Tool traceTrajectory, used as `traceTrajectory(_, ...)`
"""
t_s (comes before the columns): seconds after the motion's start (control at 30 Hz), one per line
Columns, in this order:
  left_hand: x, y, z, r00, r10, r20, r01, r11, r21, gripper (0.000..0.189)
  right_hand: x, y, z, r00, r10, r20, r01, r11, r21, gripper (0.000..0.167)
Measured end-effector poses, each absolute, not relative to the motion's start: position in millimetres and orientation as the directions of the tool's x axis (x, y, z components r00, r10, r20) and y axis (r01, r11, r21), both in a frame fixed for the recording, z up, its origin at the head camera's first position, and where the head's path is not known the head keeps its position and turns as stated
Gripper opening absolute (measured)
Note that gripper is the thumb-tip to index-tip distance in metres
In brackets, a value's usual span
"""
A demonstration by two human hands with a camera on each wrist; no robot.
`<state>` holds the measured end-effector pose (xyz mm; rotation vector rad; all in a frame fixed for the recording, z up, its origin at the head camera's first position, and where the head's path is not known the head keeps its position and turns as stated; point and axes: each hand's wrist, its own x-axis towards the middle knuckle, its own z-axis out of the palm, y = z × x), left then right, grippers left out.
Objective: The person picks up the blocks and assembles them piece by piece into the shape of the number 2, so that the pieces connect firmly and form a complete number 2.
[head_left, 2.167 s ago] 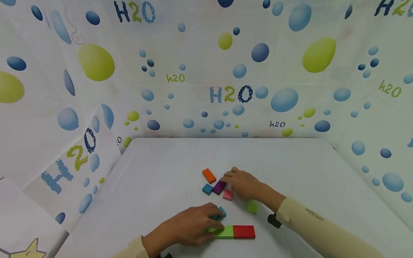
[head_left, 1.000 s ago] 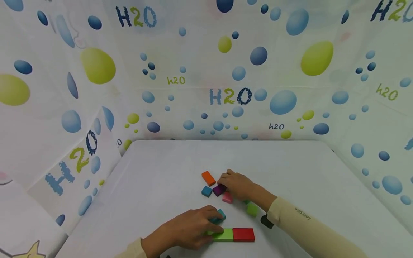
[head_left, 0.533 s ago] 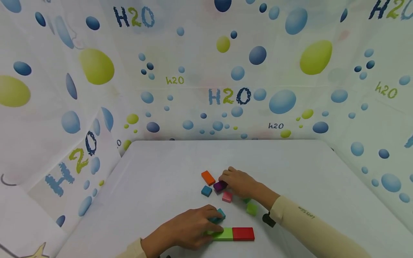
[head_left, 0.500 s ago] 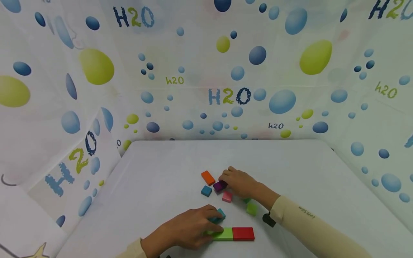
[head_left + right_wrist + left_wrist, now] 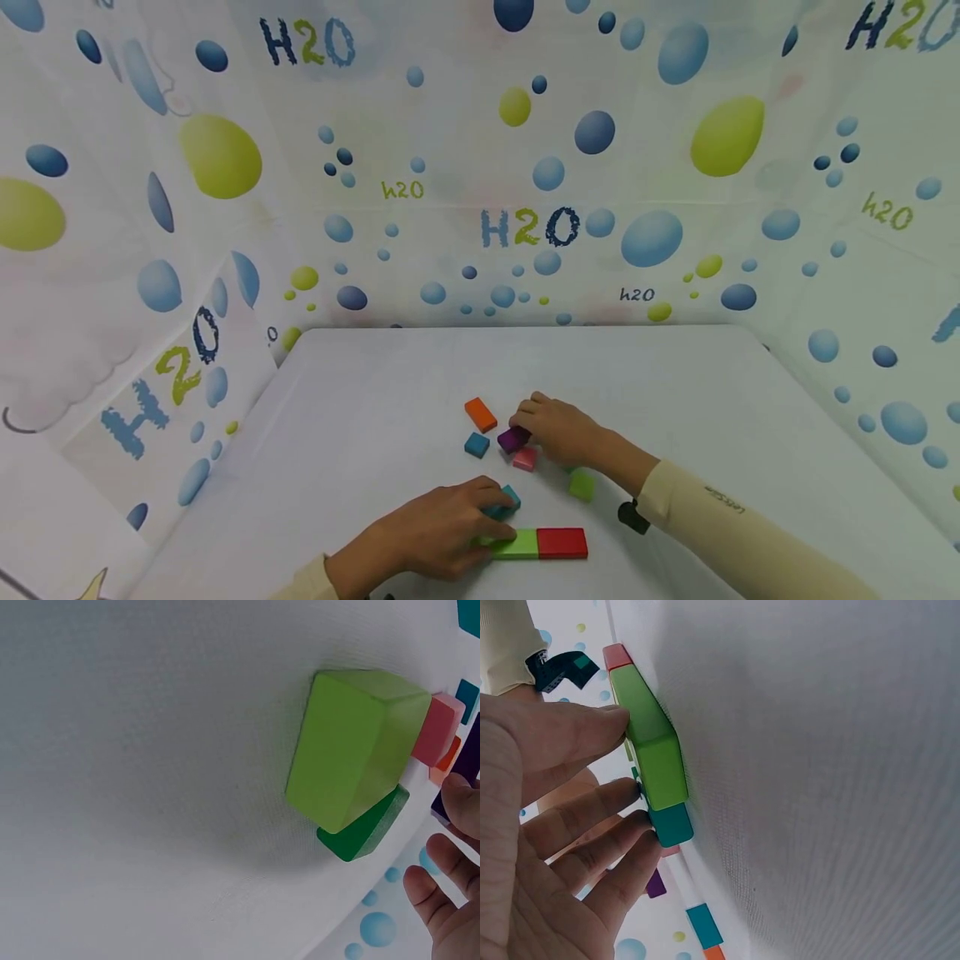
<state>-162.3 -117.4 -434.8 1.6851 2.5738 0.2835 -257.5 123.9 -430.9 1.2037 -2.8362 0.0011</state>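
With thumb and fingers my right hand (image 5: 558,429) pinches a dark purple block (image 5: 512,439), which is tilted above the white table. In the right wrist view, the thumb presses the side of the purple block (image 5: 466,761). My left hand (image 5: 446,529) lies lower on the table, its fingers extended. Its thumb touches a light green block (image 5: 522,544), and its other fingertips rest at a teal block (image 5: 510,500). Butted against the light green block's right end is a red block (image 5: 562,543). A pink block (image 5: 525,459) sits just below the purple one.
An orange block (image 5: 480,414) and a blue block (image 5: 477,445) lie left of my right hand. Under its wrist sits a lime green block (image 5: 582,486), with a dark green block (image 5: 364,826) beside it. A patterned sheet (image 5: 450,108) hangs behind the white table (image 5: 375,392).
The purple block, lying flat and diagonal at first, has been turned and tilted in my right hand's pinch. That hand shifted slightly left, then back right. The left hand stays put.
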Motion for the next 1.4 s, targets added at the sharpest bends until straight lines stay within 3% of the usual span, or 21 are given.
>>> traceTrajectory(0.33,-162,-118,-435,-0.411,0.909,0.061,0.898,0.393,0.199,0.034,-250,130,-431,-0.663,-0.747,0.047,-0.744,0.665,0.059,0.043)
traceTrajectory(1.0,-163,-117,-439,-0.414,0.908,0.061,0.899,0.397,0.186,0.034,-229,151,-437,-0.628,-0.778,0.025,-0.778,0.628,0.018,0.048)
traceTrajectory(1.4,-163,-118,-441,-0.416,0.907,0.071,0.901,0.400,0.165,0.034,-224,150,-440,-0.598,-0.801,0.017,-0.801,0.598,0.026,0.041)
